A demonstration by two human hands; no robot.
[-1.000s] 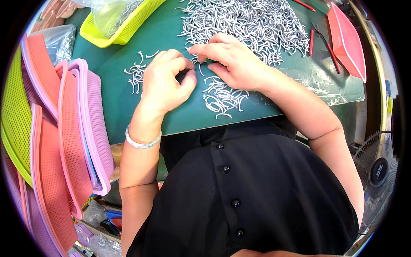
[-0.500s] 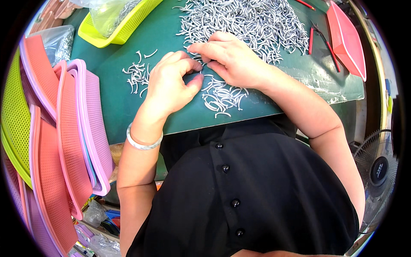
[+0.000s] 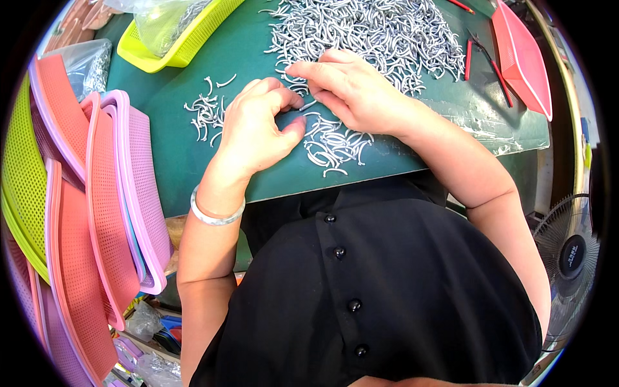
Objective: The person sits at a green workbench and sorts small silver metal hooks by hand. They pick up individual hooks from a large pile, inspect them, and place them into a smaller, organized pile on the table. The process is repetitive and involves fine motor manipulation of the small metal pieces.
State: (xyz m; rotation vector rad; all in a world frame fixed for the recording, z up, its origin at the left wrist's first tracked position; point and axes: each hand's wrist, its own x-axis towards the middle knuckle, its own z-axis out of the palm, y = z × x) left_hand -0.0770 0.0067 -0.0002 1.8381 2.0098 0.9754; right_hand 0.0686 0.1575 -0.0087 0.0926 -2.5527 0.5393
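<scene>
My left hand hovers low over the green table with its fingers curled and its thumb apart from the forefinger. Between the two hands shows one small silver-grey curved piece, cord-like and slim. Its one end meets the bent fingers of my right hand; the other points at my left fingertips. Beyond the right hand spreads a large heap of similar curved pieces. A smaller pile lies just in front of the hands, and another small group sits left of my left hand. The right fingertips are partly hidden.
A yellow-green basket with a plastic bag stands at the far left. Stacked pink and purple perforated baskets crowd the left side. Red-handled pliers and a pink tray lie at right. A fan stands at lower right.
My left thumb has moved slightly away from the small piece, and my right hand has shifted a little to the right. The piece between them now shows more plainly.
</scene>
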